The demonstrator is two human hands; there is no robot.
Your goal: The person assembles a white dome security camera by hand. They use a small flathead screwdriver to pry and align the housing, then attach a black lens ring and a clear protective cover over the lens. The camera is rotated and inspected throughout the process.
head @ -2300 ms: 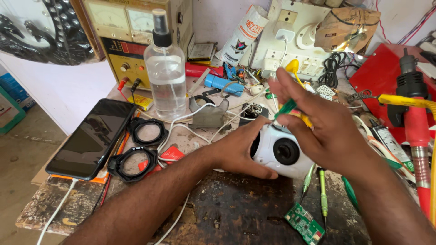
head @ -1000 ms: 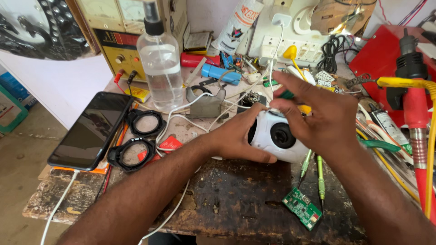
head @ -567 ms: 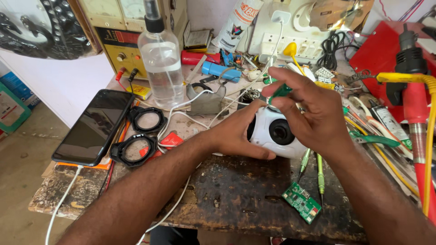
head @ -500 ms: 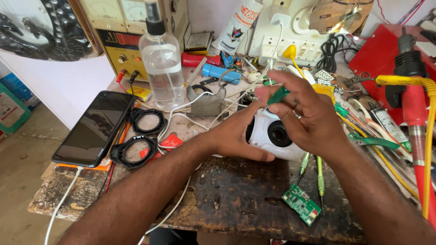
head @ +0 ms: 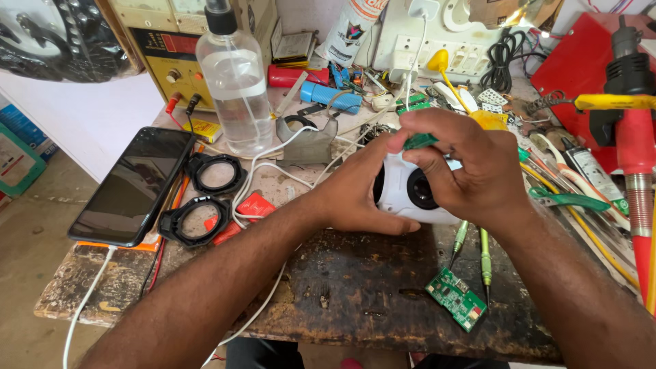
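Left hand [head: 355, 198] cups the white rounded plastic camera housing [head: 403, 195] on the worn dark wooden surface [head: 355, 287]; right hand [head: 471, 171] pinches a green-handled screwdriver [head: 418, 141] onto it. Likely screw-driving step; next needs steady tip seating.

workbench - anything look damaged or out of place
The wooden bench top is charred black and pitted in front of the white device both hands grip. A bare green circuit board lies loose near the front edge. The phone overhangs the left side.
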